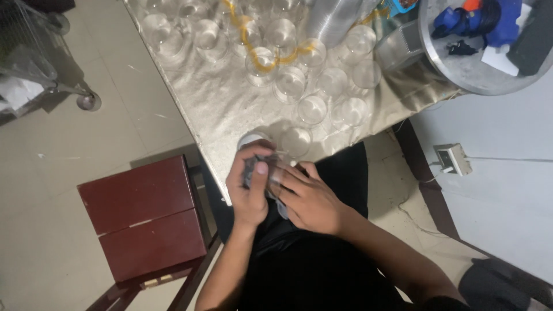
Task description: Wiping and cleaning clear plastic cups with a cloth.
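Head view looks straight down on your two hands, which meet at the near edge of the counter over your lap. Your left hand is wrapped around a dark cloth and what looks like a clear glass cup, thumb pressed on top; your right hand is closed against the same bundle from the other side, fingers curled onto the cloth. Both hands are clamped on it together, probably so that one steadies the cup while the other works the cloth over it (the cup itself is mostly hidden, so its tilt is unclear).

Just beyond your hands stands a crowd of clear glass cups, close together on the silvery counter cover, with a yellow cord winding among the far ones. The nearest cups sit just beside your knuckles, leaving little room to move forward without nudging them. A round metal tray with blue items sits at the far right corner. A dark red stool stands beside your left knee, and a white power adapter lies on the floor to your right.
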